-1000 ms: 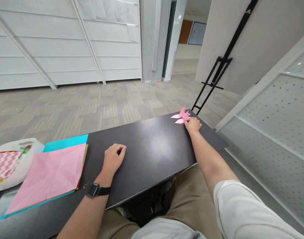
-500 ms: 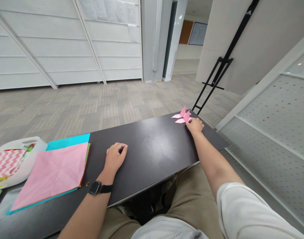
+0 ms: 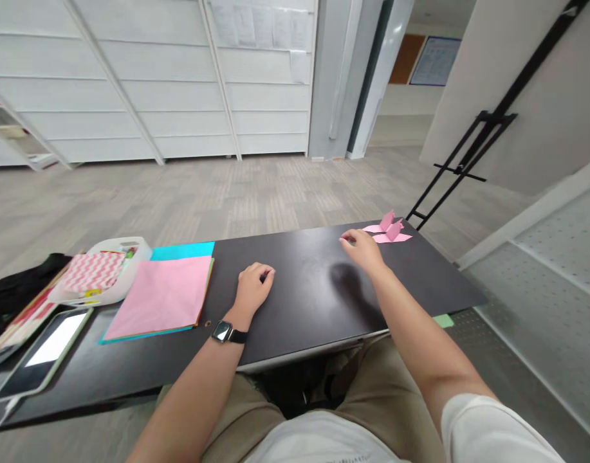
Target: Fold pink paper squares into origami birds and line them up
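Note:
My left hand [image 3: 255,286] rests on the dark table [image 3: 299,302], its fingers loosely curled in and nothing visible in them. A black watch is on that wrist. Raised over the table's right half is my right hand [image 3: 363,249], its fingers bent toward the thumb and no object showing between them. Just beyond it, near the far right corner, stand two pink origami figures [image 3: 394,230] with pointed wings, side by side and partly overlapping. My right hand hides the near wing tips. Left of my left hand lies a stack of coloured paper with a pink sheet [image 3: 166,296] on top.
A white basket [image 3: 135,273] with a pink zigzag-patterned item stands at the left. Near it are a phone [image 3: 46,350] on a cable and black cloth [image 3: 22,289]. A black stand [image 3: 468,154] rises behind the right corner, and a perforated panel [image 3: 545,289] borders the right.
My right hand has let go of a pink origami figure and moved left and up off it. My left hand stays on the table. The view has turned left, showing the phone.

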A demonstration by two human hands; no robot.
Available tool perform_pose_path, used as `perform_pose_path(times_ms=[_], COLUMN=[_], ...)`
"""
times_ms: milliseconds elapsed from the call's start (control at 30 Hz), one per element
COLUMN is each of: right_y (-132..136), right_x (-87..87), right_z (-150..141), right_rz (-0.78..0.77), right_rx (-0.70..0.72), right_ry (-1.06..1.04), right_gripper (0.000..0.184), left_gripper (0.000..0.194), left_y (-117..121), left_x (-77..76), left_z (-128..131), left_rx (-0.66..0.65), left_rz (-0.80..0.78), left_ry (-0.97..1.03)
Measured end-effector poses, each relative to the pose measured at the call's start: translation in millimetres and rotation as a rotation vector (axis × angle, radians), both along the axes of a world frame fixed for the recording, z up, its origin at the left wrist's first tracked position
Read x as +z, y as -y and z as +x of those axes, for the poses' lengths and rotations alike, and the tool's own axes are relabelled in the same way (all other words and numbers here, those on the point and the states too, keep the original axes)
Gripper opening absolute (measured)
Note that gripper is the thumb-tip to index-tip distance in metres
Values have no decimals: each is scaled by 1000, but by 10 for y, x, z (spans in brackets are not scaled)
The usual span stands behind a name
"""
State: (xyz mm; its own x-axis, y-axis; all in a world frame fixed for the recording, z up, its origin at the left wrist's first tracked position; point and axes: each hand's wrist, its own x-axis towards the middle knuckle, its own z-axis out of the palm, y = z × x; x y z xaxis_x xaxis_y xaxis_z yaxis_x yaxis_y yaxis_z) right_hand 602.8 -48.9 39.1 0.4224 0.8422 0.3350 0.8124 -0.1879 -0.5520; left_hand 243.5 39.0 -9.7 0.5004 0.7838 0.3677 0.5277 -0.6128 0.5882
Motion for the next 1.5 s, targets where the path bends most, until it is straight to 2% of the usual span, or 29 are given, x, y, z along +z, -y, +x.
perform_pose_path(times_ms=[100, 200, 267, 333, 433, 567, 667, 767, 833, 900, 967, 1033, 1133, 1200, 1367, 1500], right_y=[-240, -385, -425, -435, -427, -416, -413, -411, -413, -419, -427, -430, -422, -414, -415, -433], right_x=[-46, -236, -377, -481, -540, -519, -501, -491, -484, -477, -472, -471, -476, -480, -488, -496], right_z=[-621, -1104, -1255, -1261, -1122, -985, -994, -1031, -1043, -1044, -1042, -1042, -1046, -1045, -1032, -1033], right_rz=[230, 299, 294, 287, 246, 229, 217, 202, 199, 199, 202, 204, 197, 191, 198, 193], right_rx=[134, 233, 233, 237, 227, 196, 214, 244, 259, 266, 268, 268, 263, 257, 248, 259], right_ry=[-393, -977, -1201, -1295, -1380, -1493, -1524, -1520, -1515, -1510, -1504, -1496, -1487, -1484, -1477, -1468], right_gripper=[26, 36, 41, 39, 36, 31, 31, 32, 33, 32, 32, 32, 32, 32, 32, 33], left_gripper=[16, 14, 11, 12, 15, 21, 23, 23, 22, 26, 37, 50, 56, 56, 53, 58], left_y=[38, 59, 68, 78, 93, 59, -17, -69, -56, -5, 62, 121, 152, 135, 75, 81], left_x=[18, 26, 26, 35, 104, 328, 499, 545, 478, 349, 185, 23, -156, -216, -215, -175], left_z=[-26, -51, -62, -69, -84, -239, -583, -1126, -1520, -1860, -2098, -2225, -2273, -2265, -2219, -2138], left_rx=[29, 56, 68, 72, 95, 137, 167, 201, 264, 322, 347, 381, 399, 424, 518, 553], left_rz=[1, 10, 0, 2, 9, 73, 129, 195, 249, 265, 237, 212, 165, 144, 121, 123], left_ry=[11, 30, 61, 102, 185, 308, 275, 133, 4, -109, -204, -287, -360, -355, -315, -336])
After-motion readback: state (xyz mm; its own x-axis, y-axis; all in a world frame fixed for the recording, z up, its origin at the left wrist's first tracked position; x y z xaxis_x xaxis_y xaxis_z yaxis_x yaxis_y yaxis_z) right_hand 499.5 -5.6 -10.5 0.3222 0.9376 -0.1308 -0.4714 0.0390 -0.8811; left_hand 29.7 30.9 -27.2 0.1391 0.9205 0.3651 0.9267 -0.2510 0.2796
